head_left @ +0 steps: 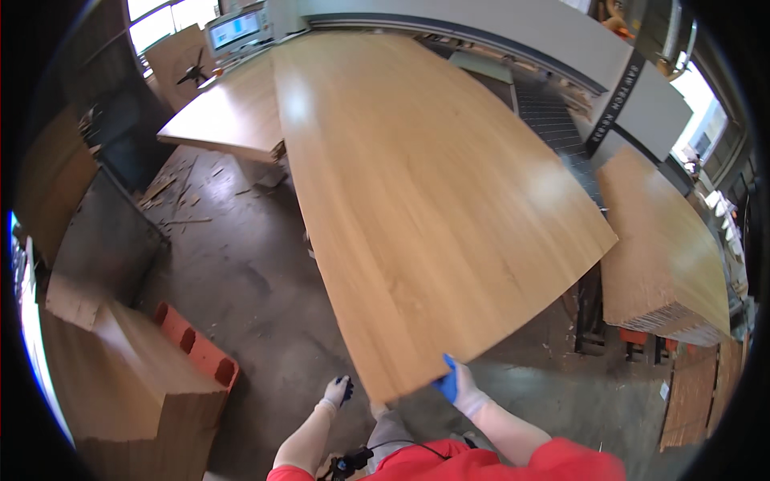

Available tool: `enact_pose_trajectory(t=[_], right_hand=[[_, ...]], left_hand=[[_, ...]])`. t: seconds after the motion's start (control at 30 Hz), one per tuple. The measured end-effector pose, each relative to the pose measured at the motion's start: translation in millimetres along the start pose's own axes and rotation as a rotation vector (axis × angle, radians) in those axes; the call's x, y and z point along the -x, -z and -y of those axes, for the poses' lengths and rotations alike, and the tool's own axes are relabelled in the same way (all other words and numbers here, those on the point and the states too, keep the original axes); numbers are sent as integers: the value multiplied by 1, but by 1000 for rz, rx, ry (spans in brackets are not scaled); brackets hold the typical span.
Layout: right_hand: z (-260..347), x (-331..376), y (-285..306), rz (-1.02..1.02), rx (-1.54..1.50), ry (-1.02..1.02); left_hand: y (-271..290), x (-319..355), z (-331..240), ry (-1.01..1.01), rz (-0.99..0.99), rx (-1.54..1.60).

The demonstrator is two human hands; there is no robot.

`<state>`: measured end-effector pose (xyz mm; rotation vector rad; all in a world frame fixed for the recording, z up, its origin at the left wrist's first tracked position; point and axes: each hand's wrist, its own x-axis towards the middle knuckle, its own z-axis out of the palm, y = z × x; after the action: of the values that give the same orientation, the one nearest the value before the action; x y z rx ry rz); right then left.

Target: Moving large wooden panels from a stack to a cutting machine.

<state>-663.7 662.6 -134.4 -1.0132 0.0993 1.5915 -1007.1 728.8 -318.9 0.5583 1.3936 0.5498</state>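
Note:
A large wood-grain panel (433,192) stretches from the machine at the back toward me, its near corner reaching close to my body. My right hand (457,386), in a white and blue glove, grips the panel's near edge, with blue glove fingers showing at the top face. What lies under the edge is hidden. My left hand (338,391), gloved the same way, hangs just left of the near corner, apart from the panel. Its fingers look curled in, and nothing shows in them.
A panel saw (481,36) with a screen (234,29) spans the back. A smaller wood-grain board (233,108) lies beside the panel. Panel stacks stand at right (666,248) and lower left (120,385), near an orange-red support (200,349). Wood scraps (160,188) litter the floor.

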Motion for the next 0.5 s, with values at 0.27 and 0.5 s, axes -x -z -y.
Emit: enact_pose_trajectory(t=[0.27,0.5], right_hand=[[-20,-69,-230,1061,1633,243],[212,-76,-154,340,1336,1360]], left_hand=[[-99,27,-28,-11,305,192],[-265,25,-154,-47,327,628]])
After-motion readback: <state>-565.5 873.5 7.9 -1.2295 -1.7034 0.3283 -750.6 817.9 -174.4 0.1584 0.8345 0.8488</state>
